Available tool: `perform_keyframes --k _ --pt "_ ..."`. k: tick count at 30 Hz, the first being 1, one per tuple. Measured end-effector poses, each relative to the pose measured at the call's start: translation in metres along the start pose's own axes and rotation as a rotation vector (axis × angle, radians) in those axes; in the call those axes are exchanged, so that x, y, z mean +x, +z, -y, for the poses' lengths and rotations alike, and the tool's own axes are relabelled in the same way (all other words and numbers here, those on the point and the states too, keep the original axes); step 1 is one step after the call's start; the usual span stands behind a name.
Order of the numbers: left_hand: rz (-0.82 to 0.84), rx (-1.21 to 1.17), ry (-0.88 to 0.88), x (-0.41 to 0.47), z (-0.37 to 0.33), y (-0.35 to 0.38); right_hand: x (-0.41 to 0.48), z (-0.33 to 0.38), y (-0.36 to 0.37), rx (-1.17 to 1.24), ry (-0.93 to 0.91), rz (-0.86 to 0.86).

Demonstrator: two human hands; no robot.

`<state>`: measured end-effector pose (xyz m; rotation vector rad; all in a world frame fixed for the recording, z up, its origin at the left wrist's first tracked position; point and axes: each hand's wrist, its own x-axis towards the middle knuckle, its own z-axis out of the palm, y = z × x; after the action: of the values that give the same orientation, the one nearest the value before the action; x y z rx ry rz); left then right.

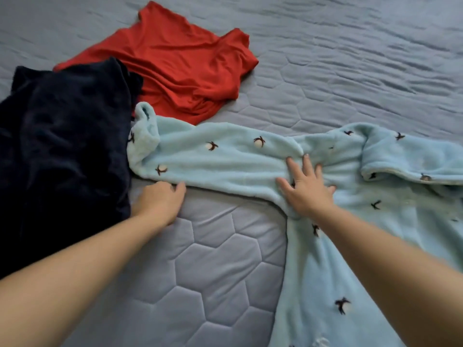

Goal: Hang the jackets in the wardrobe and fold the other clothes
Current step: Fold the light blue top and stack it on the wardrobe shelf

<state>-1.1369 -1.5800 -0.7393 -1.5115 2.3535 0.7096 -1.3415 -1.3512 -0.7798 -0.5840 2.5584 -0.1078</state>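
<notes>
Quilted grey-blue bedspread (225, 271), seemingly daylit.

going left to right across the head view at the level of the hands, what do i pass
dark navy fleece garment → left hand → right hand, pressed flat on the light blue fleece garment, whose body runs on to the right edge

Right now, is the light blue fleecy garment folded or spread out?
Spread out: the light blue garment sprawls over the bed, one sleeve stretched leftward, the right hand flat on it.

On my feed both forearms (82, 266) were bare; right hand (307, 194), at 4 o'clock, wore a thin ring (297, 181).
</notes>
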Motion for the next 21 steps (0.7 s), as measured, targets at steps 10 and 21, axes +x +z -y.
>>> perform_keyframes --k 10,21 --pt "0.261 0.523 0.348 -0.024 -0.047 0.04 -0.008 -0.03 -0.016 0.124 0.129 0.36" --pt "0.3 0.567 0.304 -0.016 -0.057 0.042 0.019 -0.007 0.009 0.011 0.328 0.382"
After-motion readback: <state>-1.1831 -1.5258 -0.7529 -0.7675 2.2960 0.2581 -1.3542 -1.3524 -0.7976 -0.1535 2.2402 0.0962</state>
